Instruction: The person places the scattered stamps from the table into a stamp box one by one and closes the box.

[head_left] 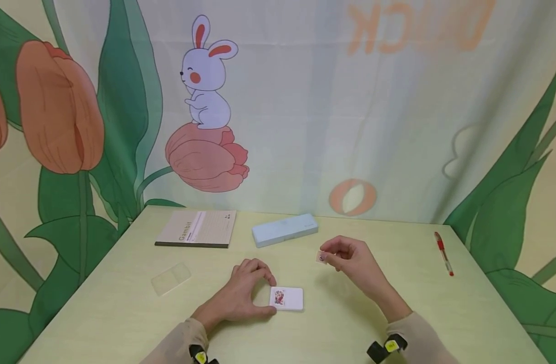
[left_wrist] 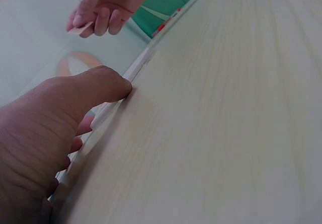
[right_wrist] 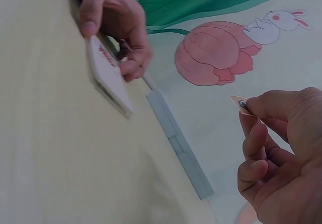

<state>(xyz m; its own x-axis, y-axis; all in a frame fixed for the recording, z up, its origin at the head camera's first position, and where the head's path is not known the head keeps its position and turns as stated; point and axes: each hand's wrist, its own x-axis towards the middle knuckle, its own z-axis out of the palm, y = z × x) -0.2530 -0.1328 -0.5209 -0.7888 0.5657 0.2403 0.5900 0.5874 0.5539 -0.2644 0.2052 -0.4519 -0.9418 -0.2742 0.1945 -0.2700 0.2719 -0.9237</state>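
Observation:
A flat white rectangular case [head_left: 295,299] lies on the table, a small red-and-black picture stuck near its left end. My left hand [head_left: 241,293] holds it from the left, thumb at the near corner and fingers at the far one. Above the table to the right, my right hand [head_left: 352,258] pinches a small square sticker [head_left: 319,257] between thumb and index finger. In the right wrist view the sticker [right_wrist: 236,101] shows a pale border and a dark round picture partly under the thumb. The other right fingers are curled.
A clear plastic rectangle [head_left: 170,279] lies left of my left hand. Farther back are a beige notebook [head_left: 202,228] and a light blue pencil case [head_left: 284,231]. A red pen [head_left: 443,254] lies at the right. A printed curtain [head_left: 282,126] hangs behind the table.

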